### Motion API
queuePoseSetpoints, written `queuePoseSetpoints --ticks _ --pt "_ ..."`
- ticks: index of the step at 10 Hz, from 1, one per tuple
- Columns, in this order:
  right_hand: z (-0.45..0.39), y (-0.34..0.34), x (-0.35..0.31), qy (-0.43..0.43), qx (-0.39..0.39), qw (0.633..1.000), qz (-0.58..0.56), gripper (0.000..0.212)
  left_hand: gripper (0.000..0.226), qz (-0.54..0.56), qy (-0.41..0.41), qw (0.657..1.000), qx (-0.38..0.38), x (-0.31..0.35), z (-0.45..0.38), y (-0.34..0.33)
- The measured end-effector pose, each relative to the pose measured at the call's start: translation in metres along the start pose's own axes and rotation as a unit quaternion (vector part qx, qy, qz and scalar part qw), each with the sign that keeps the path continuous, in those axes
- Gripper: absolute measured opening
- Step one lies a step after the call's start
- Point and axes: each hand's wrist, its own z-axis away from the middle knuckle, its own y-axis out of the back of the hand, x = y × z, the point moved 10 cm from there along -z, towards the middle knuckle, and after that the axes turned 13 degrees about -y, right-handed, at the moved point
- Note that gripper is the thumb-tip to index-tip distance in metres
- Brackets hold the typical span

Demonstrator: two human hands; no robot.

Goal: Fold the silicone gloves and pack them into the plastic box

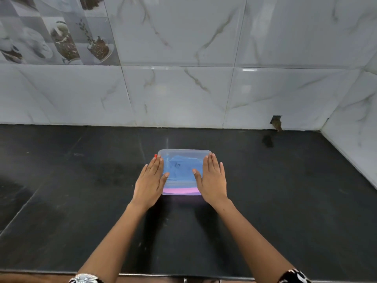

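Two bare forearms reach across a dark bench (61, 201). The left hand (150, 181) and right hand (213, 178) lie flat, fingers straight and released, pressing the lid of a clear plastic box (183, 155) holding folded blue and pink gloves (180, 172). Marble wall tiles (183, 94) rise behind.

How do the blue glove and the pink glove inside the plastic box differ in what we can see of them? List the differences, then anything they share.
The blue glove fills most of the view through the lid; the pink glove shows only as a strip along the near wall. The blue glove appears to lie on top, the pink glove beneath it. Both sit inside the closed plastic box, with the left hand and right hand pressing flat on the lid.
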Motion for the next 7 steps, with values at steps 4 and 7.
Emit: queuePoseSetpoints --ticks 4,7 --pt "-0.0163 -0.0088 -0.0173 0.013 0.016 1.000 0.013 0.087 0.062 0.020 0.015 1.000 0.006 -0.0185 -0.0052 0.0026" --pt "-0.0155 -0.0010 -0.0104 0.003 0.026 1.000 0.005 0.078 0.096 -0.042 -0.004 0.999 -0.007 -0.0176 -0.0098 0.0075"
